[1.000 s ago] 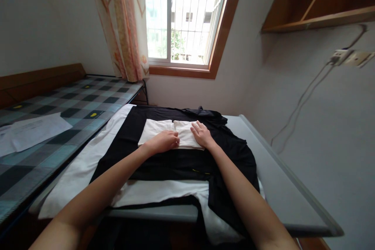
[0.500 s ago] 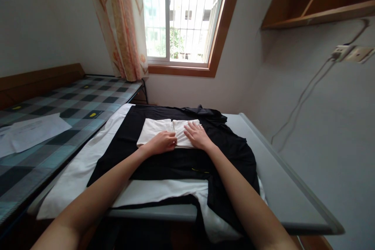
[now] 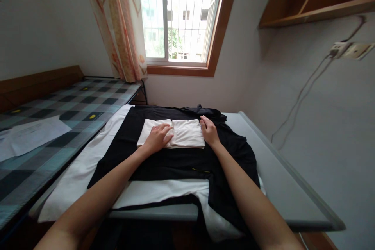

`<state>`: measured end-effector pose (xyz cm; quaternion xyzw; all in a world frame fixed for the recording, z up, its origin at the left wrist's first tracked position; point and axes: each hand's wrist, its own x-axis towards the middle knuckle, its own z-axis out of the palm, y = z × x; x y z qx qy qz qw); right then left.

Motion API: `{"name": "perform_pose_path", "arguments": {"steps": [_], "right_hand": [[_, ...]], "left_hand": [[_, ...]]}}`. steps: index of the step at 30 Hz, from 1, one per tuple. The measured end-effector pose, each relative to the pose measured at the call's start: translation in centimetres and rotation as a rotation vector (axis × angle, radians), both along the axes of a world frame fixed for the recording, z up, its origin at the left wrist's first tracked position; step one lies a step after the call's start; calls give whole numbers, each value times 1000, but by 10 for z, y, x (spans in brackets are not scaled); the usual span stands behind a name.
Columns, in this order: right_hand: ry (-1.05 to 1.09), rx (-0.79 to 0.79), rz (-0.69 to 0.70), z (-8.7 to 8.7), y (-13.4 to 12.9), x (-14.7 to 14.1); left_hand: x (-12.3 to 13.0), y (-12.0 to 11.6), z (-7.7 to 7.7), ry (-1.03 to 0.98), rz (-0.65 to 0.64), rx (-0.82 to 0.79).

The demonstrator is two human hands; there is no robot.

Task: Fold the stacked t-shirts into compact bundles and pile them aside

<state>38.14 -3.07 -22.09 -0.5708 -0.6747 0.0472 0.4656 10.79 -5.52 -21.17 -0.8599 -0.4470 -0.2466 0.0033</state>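
Note:
A folded white cloth (image 3: pixel 187 133), with a split near its middle, lies on a spread black garment (image 3: pixel 172 164). My left hand (image 3: pixel 159 137) rests on the left half of the cloth, its fingers spread slightly and nothing gripped. At the right edge of the cloth is my right hand (image 3: pixel 209 129), fingers extended and holding nothing. Beneath the black garment, a white garment (image 3: pixel 164 191) shows along the near and left sides, part of it hanging over the table's front edge.
The grey table (image 3: pixel 281 179) extends to the right, beside the wall. On the left stands a bed with a checked mattress (image 3: pixel 79 105) and papers (image 3: pixel 38 134) on it. A curtain (image 3: pixel 125 27) hangs by the window. A wooden shelf (image 3: pixel 319 13) and a socket (image 3: pixel 340 49) with a cable are at the right.
My left hand has opened from bent fingers and shifted slightly left and up on the cloth. My right hand has slid right, from the cloth's top to its right edge.

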Motion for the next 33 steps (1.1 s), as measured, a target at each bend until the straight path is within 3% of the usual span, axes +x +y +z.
{"name": "perform_pose_path", "arguments": {"steps": [2, 5, 8, 11, 13, 16, 18, 23, 28, 33], "right_hand": [[-192, -59, 74, 0, -6, -11], [-455, -185, 161, -1, -15, -26], [-562, -267, 218, -1, -19, -31], [-474, -277, 176, 3, -20, -27], [-362, -291, 32, 8, -20, -22], [-258, -391, -210, 16, -21, -14], [-248, -511, -265, 21, -22, -10], [-248, -655, -225, 22, -22, -7], [-95, -612, -137, 12, -15, -7], [122, -540, -103, 9, -8, -5]], "left_hand": [[-1, 1, -9, 95, 68, -50], [-1, 1, -19, 186, 68, -151], [-1, 1, -19, 203, 54, -197], [-4, 4, -10, 170, 30, -224], [-10, 9, -3, 104, 42, -217], [-23, 18, 2, 21, 188, -160], [-30, 22, 1, 57, 279, -149], [-33, 22, -11, 258, 247, -196], [-29, 18, -12, 283, 246, -185], [-32, 19, -1, 204, 247, -152]]}}
